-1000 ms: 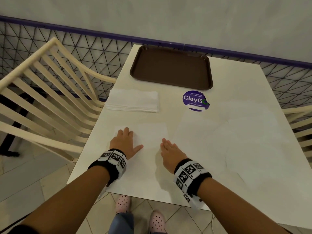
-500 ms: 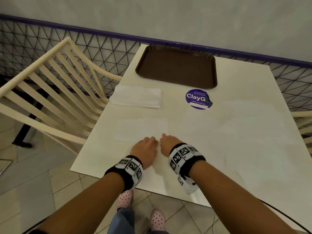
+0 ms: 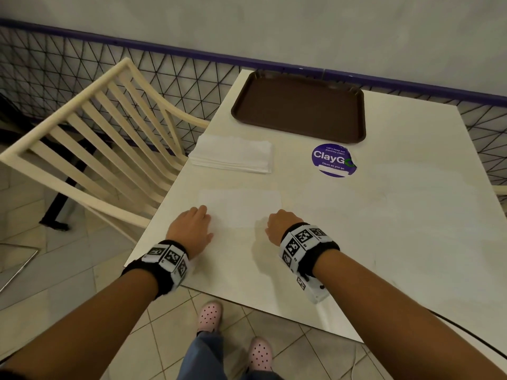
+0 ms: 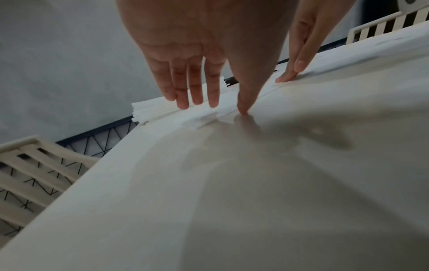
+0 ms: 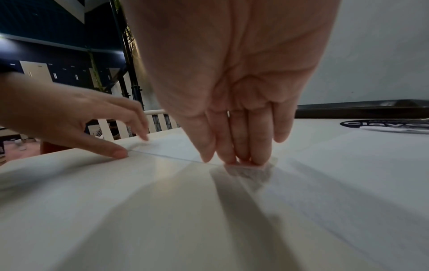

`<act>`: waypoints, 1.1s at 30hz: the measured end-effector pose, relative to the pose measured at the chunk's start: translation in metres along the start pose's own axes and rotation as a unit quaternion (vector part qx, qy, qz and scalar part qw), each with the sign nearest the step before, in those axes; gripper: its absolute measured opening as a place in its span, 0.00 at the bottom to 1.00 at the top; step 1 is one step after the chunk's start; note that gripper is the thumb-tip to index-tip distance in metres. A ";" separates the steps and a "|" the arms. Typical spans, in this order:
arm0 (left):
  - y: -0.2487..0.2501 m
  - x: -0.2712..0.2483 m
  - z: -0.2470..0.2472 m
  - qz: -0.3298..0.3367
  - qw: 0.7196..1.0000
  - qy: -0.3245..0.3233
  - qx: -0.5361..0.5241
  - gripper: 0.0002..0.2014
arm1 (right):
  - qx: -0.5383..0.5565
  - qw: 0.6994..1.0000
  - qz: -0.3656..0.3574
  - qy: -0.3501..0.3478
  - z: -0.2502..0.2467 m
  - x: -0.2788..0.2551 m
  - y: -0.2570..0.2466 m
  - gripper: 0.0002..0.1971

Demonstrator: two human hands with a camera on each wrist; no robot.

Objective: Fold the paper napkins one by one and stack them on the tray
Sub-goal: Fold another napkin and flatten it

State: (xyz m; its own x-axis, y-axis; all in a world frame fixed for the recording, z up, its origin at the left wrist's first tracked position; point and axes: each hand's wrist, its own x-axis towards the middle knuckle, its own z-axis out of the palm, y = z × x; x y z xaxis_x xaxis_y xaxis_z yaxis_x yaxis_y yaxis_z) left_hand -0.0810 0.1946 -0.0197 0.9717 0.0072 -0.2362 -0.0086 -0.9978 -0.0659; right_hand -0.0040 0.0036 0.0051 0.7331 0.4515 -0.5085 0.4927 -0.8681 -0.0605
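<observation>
Head view: left hand (image 3: 192, 231) and right hand (image 3: 279, 223) flat, fingers straight, pressing napkin (image 3: 241, 208) near-edge corners onto table (image 3: 384, 215), likely setting crease; tray (image 3: 299, 111) bare, stack (image 3: 233, 154) beside.

table (image 3: 397, 242): tray (image 3: 299, 108) far centre | napkin stack (image 3: 231, 153) left, nearer than tray | sticker (image 3: 333, 160) right of stack | single napkin (image 3: 241, 208) near | chair (image 3: 90, 149) left of table

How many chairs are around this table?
2 in view: a cream slatted chair at the left side of the white table, and part of another cream chair at the right edge. Others may be hidden.
</observation>
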 end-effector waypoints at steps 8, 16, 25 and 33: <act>0.024 0.038 -0.003 0.068 0.993 -0.101 -0.004 0.32 | 0.012 1.000 0.010 0.013 -0.011 0.010 -0.002 0.18; 0.029 0.053 -0.013 0.117 0.986 -0.074 0.094 0.27 | 0.005 0.999 -0.001 0.037 0.001 0.016 -0.010 0.33; -0.030 0.089 -0.053 0.192 0.977 0.004 0.089 0.22 | 0.002 0.992 0.000 0.130 -0.032 0.031 0.002 0.17; -0.091 0.155 -0.141 0.151 0.980 0.079 0.099 0.23 | 0.002 0.972 0.057 0.228 -0.139 0.075 0.012 0.23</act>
State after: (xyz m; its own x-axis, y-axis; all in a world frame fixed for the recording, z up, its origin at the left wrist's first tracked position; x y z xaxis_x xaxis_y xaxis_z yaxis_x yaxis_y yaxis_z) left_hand 0.1039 0.2767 0.0865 0.9421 -0.3126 -0.1211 -0.3320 -0.9205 -0.2062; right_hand 0.1220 0.0555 0.0858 0.9152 0.3954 -0.0779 0.3942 -0.9185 -0.0304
